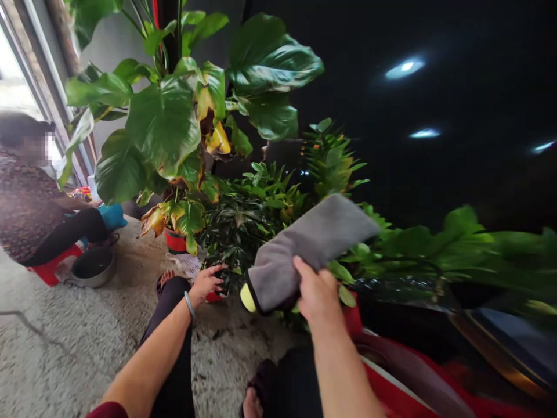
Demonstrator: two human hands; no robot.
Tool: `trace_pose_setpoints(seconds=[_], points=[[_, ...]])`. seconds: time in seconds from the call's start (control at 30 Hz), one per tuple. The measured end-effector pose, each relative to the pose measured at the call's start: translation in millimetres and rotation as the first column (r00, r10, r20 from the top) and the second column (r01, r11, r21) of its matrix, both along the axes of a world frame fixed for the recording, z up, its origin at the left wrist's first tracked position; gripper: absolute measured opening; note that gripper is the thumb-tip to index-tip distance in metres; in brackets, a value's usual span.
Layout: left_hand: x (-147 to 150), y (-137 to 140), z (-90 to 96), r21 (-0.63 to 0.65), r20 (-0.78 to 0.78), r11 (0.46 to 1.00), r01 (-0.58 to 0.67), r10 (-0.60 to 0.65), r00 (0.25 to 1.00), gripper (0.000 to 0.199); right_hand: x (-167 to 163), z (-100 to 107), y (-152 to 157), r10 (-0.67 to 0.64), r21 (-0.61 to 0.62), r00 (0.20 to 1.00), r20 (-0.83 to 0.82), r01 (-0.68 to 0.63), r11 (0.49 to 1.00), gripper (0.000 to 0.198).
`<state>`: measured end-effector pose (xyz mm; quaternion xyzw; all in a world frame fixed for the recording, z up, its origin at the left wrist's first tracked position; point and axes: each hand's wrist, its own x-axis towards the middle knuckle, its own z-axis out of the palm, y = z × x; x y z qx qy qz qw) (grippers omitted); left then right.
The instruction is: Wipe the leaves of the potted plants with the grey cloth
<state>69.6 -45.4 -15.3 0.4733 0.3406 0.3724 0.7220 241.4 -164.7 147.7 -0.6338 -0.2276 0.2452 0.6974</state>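
My right hand [319,293] is closed around a folded grey cloth [300,247] with a dark edge and a yellow patch at its lower left corner. The cloth is held out in front of the green plants. Low on the left, my left hand [208,284], with a bracelet at the wrist, reaches to a small dark-leaved plant [237,226]. Its fingers are stretched out against the lower leaves, just above a red pot [216,296]. Whether the fingertips press on leaves or the pot rim, I cannot tell.
A tall big-leaved plant [163,119] with browning leaves grows from a red pot [175,241]. At the left, a person [30,197] sits on a red stool [54,267] beside a grey basin [93,267]. A dark glossy surface [435,93] rises behind the plants.
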Motion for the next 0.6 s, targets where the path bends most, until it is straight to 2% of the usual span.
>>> trace_pose_setpoints(seconds=[0.1, 0.2, 0.27, 0.3, 0.37, 0.43, 0.5, 0.53, 0.6], points=[[-0.6, -2.0, 2.1, -0.013, -0.001, 1.000, -0.004, 0.004, 1.000, 0.062, -27.8, -30.8, 7.5, 0.145, -0.141, 0.976, -0.164, -0.169, 0.976, 0.025], [1.1, -0.6, 1.1, -0.010, -0.006, 0.999, -0.034, 0.034, 0.999, 0.056, -57.5, -69.7, -28.5, 0.282, -0.231, 0.925, -0.255, -0.341, 0.911, 0.031], [3.2, 2.3, -1.9, -0.022, -0.020, 0.998, -0.052, 0.052, 0.998, 0.052, -58.5, -77.3, -57.2, 0.300, -0.267, 0.914, -0.272, -0.372, 0.889, 0.037], [4.1, 4.3, -3.8, -0.026, -0.026, 0.997, -0.079, 0.078, 0.997, 0.049, -52.8, -72.8, -67.0, 0.298, -0.265, 0.918, -0.262, -0.365, 0.892, 0.041], [4.4, 8.3, -6.9, -0.017, -0.029, 0.980, -0.197, 0.196, 0.980, 0.041, -36.0, -49.7, -71.6, 0.279, -0.233, 0.934, -0.222, -0.329, 0.915, 0.047], [2.1, 11.5, -7.4, 0.014, -0.008, 0.936, -0.351, 0.351, 0.936, 0.033, -23.5, -18.2, -57.1, 0.251, -0.185, 0.953, -0.168, -0.281, 0.942, 0.051], [-2.1, 13.4, -4.3, 0.052, 0.025, 0.890, -0.453, 0.453, 0.891, 0.031, -23.1, 5.3, -31.6, 0.232, -0.113, 0.968, -0.096, -0.242, 0.964, 0.051], [-4.2, 14.4, -1.6, 0.089, 0.035, 0.871, -0.484, 0.483, 0.875, 0.032, -27.1, 9.5, -18.3, 0.232, -0.080, 0.971, -0.059, -0.236, 0.969, 0.050], [-7.4, 18.3, 5.2, 0.213, 0.034, 0.827, -0.520, 0.525, 0.850, 0.037, -38.5, 0.2, 2.0, 0.270, -0.062, 0.963, 0.006, -0.269, 0.961, 0.049]])
